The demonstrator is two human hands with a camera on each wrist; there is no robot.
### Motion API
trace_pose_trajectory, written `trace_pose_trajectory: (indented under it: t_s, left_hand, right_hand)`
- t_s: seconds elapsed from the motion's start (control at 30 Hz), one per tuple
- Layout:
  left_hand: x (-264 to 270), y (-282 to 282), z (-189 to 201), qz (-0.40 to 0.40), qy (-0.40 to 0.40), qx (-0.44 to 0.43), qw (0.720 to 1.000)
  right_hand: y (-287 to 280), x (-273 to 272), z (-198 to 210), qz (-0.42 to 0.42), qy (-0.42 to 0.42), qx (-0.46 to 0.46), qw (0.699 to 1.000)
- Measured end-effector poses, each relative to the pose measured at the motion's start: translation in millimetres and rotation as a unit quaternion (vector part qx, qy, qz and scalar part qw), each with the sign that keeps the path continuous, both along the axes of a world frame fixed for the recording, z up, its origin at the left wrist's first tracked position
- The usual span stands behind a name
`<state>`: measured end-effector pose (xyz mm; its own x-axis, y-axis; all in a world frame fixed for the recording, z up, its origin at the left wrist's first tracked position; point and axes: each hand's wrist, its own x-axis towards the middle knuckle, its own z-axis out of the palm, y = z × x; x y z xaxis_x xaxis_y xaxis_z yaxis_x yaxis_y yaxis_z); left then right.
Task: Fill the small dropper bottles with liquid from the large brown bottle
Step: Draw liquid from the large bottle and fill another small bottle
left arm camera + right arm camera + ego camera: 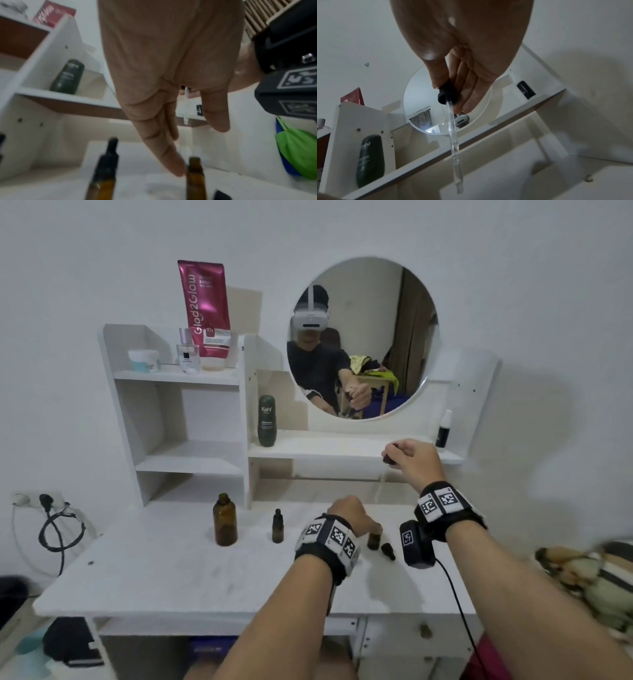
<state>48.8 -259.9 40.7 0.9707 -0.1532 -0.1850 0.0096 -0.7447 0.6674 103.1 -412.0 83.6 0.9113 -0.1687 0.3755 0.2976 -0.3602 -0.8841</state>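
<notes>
At the white dressing table [171, 583], the large brown bottle [225, 520] stood uncapped, contents unclear; filling looked barely begun; one small dropper bottle [277, 526] stayed capped; the left hand [349, 513], fingers straight, touched an open one [194, 175]; the right hand [416, 460] pinched a pipette [453, 142].
</notes>
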Motion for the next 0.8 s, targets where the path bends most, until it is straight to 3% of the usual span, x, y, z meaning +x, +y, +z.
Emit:
trace_pose_trajectory:
  t_s: [0.13, 0.33, 0.8]
  left_hand:
    - [5.0, -25.2, -30.0, 0.032, -0.019, 0.024, 0.999]
    - [22.4, -28.2, -58.5, 0.039, 0.017, 0.024, 0.999]
    - [38.8, -31.0, -64.8, 0.040, 0.015, 0.020, 0.999]
  right_hand:
    - [-14.9, 1.0, -18.6, 0.003, 0.009, -0.010, 1.000]
    - [-13.3, 3.4, -37.3, 0.022, 0.021, -0.035, 0.999]
    - [-6.8, -3.9, -53.8, 0.005, 0.017, -0.077, 0.997]
